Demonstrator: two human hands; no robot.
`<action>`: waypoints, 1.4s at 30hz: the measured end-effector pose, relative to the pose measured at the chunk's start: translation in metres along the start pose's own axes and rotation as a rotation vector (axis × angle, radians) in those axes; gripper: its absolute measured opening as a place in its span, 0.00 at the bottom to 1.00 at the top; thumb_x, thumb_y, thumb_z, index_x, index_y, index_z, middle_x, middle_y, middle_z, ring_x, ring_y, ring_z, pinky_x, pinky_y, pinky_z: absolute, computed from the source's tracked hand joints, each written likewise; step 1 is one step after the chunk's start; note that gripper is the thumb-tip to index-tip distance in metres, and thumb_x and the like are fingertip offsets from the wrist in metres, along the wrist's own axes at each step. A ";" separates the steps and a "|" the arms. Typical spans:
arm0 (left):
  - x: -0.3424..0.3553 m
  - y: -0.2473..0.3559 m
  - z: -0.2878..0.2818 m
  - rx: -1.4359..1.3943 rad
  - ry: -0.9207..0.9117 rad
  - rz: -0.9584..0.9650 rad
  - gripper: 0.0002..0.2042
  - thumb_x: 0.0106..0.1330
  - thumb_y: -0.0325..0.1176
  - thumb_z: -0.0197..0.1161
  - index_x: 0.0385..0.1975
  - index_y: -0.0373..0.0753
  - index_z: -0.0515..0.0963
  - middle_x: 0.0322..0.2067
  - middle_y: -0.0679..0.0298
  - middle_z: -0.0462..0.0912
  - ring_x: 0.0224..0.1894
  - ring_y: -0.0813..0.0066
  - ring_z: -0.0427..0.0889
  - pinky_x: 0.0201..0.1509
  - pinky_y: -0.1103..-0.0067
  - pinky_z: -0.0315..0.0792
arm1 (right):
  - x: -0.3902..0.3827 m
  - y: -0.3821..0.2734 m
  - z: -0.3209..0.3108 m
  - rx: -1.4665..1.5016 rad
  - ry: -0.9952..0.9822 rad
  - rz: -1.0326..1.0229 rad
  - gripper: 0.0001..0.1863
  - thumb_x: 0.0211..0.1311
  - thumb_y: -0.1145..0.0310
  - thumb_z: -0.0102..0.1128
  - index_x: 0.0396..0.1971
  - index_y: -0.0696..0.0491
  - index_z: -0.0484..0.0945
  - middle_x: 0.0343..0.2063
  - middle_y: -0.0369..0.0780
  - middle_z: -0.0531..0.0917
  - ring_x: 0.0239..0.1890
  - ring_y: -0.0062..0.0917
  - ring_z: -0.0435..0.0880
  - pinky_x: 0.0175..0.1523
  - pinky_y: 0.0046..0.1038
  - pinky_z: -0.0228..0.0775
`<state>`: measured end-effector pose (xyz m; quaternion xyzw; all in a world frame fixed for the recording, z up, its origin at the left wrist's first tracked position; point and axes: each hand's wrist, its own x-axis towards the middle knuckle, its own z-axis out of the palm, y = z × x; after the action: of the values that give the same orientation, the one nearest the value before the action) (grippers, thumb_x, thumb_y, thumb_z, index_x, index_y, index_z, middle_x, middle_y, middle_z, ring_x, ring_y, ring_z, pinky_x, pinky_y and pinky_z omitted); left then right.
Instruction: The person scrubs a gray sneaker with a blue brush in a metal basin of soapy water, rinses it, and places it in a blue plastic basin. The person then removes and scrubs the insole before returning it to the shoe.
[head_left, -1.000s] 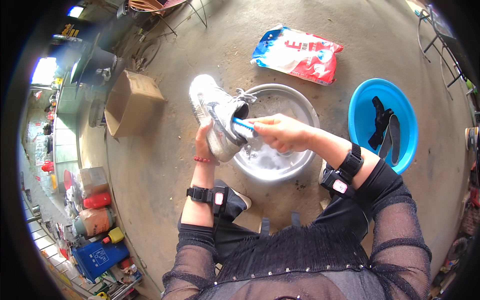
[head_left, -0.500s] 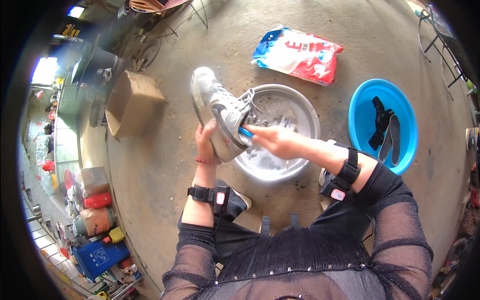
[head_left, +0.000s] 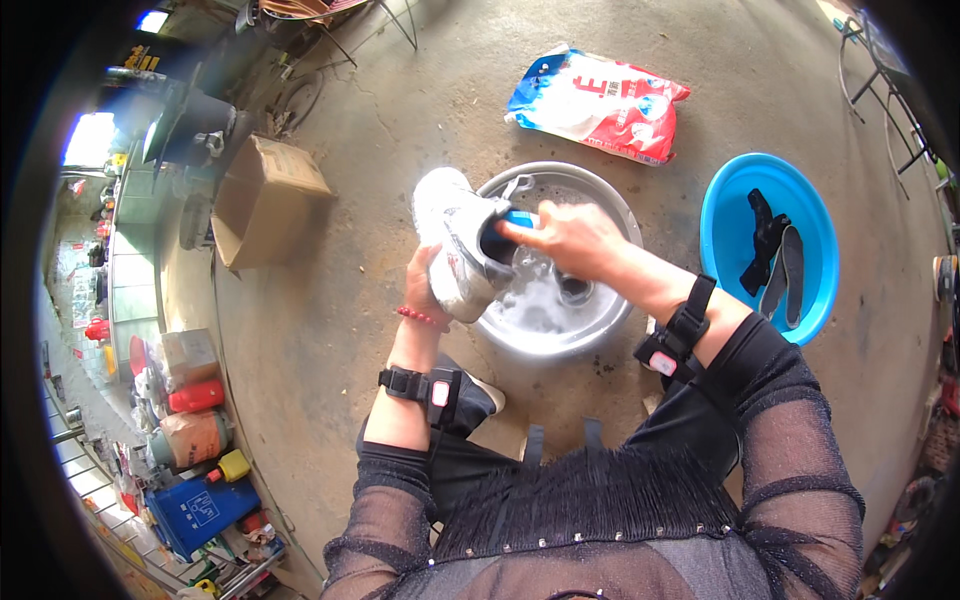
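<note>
My left hand (head_left: 422,280) grips a white and grey sneaker (head_left: 462,225) by its side, with the sole turned to the left. The shoe is held over the left rim of a round grey basin (head_left: 627,212). Foamy water (head_left: 540,305) fills the basin, and a dark round shape in it is hard to make out. In my right hand (head_left: 580,238) is a blue-handled brush (head_left: 521,218), at the sneaker's collar opening. Its bristles are hidden, and my forefinger points into the opening.
A red, white and blue detergent bag (head_left: 600,105) lies beyond the basin. To the right, a blue basin (head_left: 822,215) holds a black cloth item (head_left: 765,240) and a grey insole (head_left: 793,275). An open cardboard box (head_left: 270,200) stands left; bottles and bins line the left wall.
The sneaker has tilted and come lower and to the right, its opening now facing my right hand. My right hand has lifted and turned, with the brush at the collar.
</note>
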<state>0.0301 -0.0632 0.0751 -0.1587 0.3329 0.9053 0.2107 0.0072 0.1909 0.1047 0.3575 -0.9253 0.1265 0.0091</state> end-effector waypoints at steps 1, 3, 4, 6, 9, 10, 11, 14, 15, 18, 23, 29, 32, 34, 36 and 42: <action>-0.001 0.001 -0.001 0.010 -0.004 0.021 0.23 0.65 0.37 0.52 0.56 0.28 0.66 0.50 0.52 0.77 0.50 0.61 0.79 0.57 0.68 0.72 | -0.001 -0.004 0.003 0.186 -0.054 0.056 0.23 0.64 0.64 0.51 0.59 0.31 0.69 0.28 0.44 0.79 0.27 0.37 0.83 0.32 0.38 0.75; -0.002 0.002 -0.002 0.032 -0.047 0.082 0.23 0.64 0.37 0.52 0.56 0.27 0.67 0.49 0.52 0.78 0.49 0.61 0.79 0.57 0.68 0.72 | -0.004 -0.012 0.006 0.545 -0.318 0.177 0.22 0.68 0.59 0.50 0.61 0.39 0.67 0.38 0.46 0.83 0.36 0.43 0.83 0.43 0.42 0.74; -0.001 0.003 -0.003 0.044 0.013 0.074 0.23 0.64 0.37 0.53 0.55 0.27 0.67 0.48 0.52 0.78 0.49 0.61 0.79 0.56 0.68 0.73 | -0.006 -0.015 0.007 0.663 -0.295 0.195 0.23 0.68 0.59 0.50 0.62 0.41 0.66 0.40 0.47 0.82 0.39 0.43 0.83 0.46 0.40 0.73; 0.000 0.004 -0.005 0.052 0.081 0.128 0.23 0.63 0.36 0.54 0.54 0.27 0.68 0.46 0.52 0.79 0.47 0.60 0.80 0.55 0.68 0.73 | -0.007 -0.018 0.004 0.936 -0.214 0.215 0.24 0.69 0.60 0.49 0.63 0.44 0.65 0.46 0.48 0.81 0.46 0.42 0.81 0.52 0.36 0.71; 0.006 0.006 -0.008 0.167 0.152 0.189 0.19 0.61 0.37 0.56 0.46 0.28 0.73 0.38 0.55 0.81 0.34 0.67 0.82 0.40 0.75 0.77 | -0.007 -0.016 -0.008 1.159 -0.373 0.192 0.25 0.70 0.55 0.49 0.64 0.45 0.65 0.44 0.41 0.81 0.43 0.28 0.79 0.51 0.29 0.69; 0.007 0.007 -0.009 0.222 0.144 0.198 0.18 0.61 0.37 0.56 0.45 0.28 0.73 0.36 0.56 0.81 0.32 0.69 0.81 0.37 0.76 0.77 | -0.007 -0.015 -0.012 1.204 -0.415 0.194 0.25 0.70 0.54 0.49 0.65 0.43 0.65 0.38 0.39 0.82 0.34 0.24 0.79 0.42 0.28 0.72; 0.008 0.007 -0.010 0.263 0.162 0.236 0.17 0.61 0.36 0.57 0.43 0.28 0.74 0.34 0.58 0.80 0.27 0.73 0.80 0.31 0.79 0.75 | -0.007 -0.013 -0.017 1.421 -0.515 0.364 0.24 0.70 0.54 0.50 0.64 0.41 0.66 0.30 0.35 0.77 0.26 0.19 0.71 0.32 0.23 0.66; 0.007 0.006 -0.010 0.380 0.254 0.311 0.17 0.61 0.36 0.57 0.43 0.29 0.74 0.34 0.58 0.80 0.27 0.71 0.80 0.31 0.78 0.75 | -0.005 -0.011 -0.029 2.051 -0.594 0.677 0.14 0.71 0.54 0.49 0.51 0.39 0.74 0.18 0.24 0.58 0.14 0.06 0.51 0.15 0.11 0.40; 0.005 0.005 -0.009 0.486 0.278 0.337 0.17 0.61 0.36 0.59 0.46 0.30 0.74 0.36 0.59 0.80 0.32 0.72 0.80 0.37 0.78 0.75 | -0.002 -0.010 -0.031 2.164 -0.587 0.753 0.10 0.71 0.54 0.48 0.43 0.42 0.74 0.18 0.24 0.58 0.14 0.06 0.51 0.15 0.10 0.40; 0.005 -0.001 -0.003 0.623 0.205 0.419 0.21 0.60 0.36 0.62 0.50 0.30 0.73 0.41 0.60 0.79 0.43 0.73 0.77 0.50 0.77 0.70 | 0.008 -0.006 -0.036 2.430 -0.531 0.960 0.14 0.71 0.55 0.47 0.27 0.46 0.68 0.18 0.26 0.59 0.14 0.06 0.53 0.13 0.09 0.41; 0.005 -0.008 0.007 0.569 0.232 0.415 0.20 0.60 0.36 0.62 0.49 0.30 0.73 0.42 0.59 0.80 0.43 0.71 0.78 0.51 0.76 0.71 | 0.010 -0.013 -0.025 2.449 -0.440 1.037 0.13 0.71 0.56 0.46 0.30 0.49 0.68 0.20 0.29 0.62 0.15 0.07 0.56 0.13 0.11 0.44; 0.004 0.010 0.000 0.325 0.050 0.202 0.25 0.62 0.42 0.56 0.53 0.29 0.70 0.45 0.53 0.80 0.44 0.62 0.82 0.52 0.70 0.76 | -0.011 -0.029 -0.001 0.943 -0.034 0.056 0.23 0.70 0.60 0.46 0.64 0.42 0.65 0.53 0.43 0.79 0.42 0.39 0.84 0.53 0.35 0.70; 0.004 0.015 -0.005 0.307 0.095 0.149 0.25 0.62 0.41 0.55 0.54 0.28 0.69 0.47 0.51 0.79 0.46 0.60 0.81 0.54 0.68 0.75 | -0.016 -0.021 -0.002 0.796 -0.232 0.110 0.23 0.68 0.61 0.48 0.64 0.39 0.66 0.44 0.47 0.82 0.40 0.44 0.83 0.50 0.37 0.72; 0.004 0.014 -0.004 0.268 0.199 0.109 0.26 0.62 0.40 0.55 0.56 0.28 0.67 0.49 0.50 0.78 0.48 0.59 0.80 0.55 0.67 0.75 | -0.016 -0.014 -0.006 0.572 -0.212 0.085 0.23 0.66 0.60 0.52 0.61 0.33 0.69 0.31 0.49 0.82 0.32 0.44 0.83 0.38 0.39 0.74; 0.005 0.009 -0.001 0.076 0.098 0.091 0.22 0.65 0.39 0.53 0.53 0.30 0.70 0.44 0.53 0.80 0.42 0.64 0.81 0.47 0.71 0.76 | -0.013 -0.008 -0.011 0.319 -0.112 -0.006 0.23 0.64 0.62 0.53 0.60 0.32 0.70 0.29 0.45 0.81 0.25 0.41 0.83 0.30 0.38 0.74; 0.005 -0.002 0.007 -0.061 -0.060 -0.050 0.25 0.67 0.39 0.50 0.60 0.29 0.64 0.53 0.48 0.76 0.52 0.54 0.78 0.59 0.60 0.71 | 0.001 -0.006 -0.009 0.050 0.229 -0.121 0.24 0.57 0.66 0.56 0.54 0.29 0.74 0.27 0.41 0.77 0.25 0.33 0.82 0.28 0.33 0.75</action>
<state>0.0256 -0.0554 0.0770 -0.1461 0.2948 0.9137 0.2384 0.0093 0.1882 0.1148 0.3960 -0.8914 0.1888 0.1135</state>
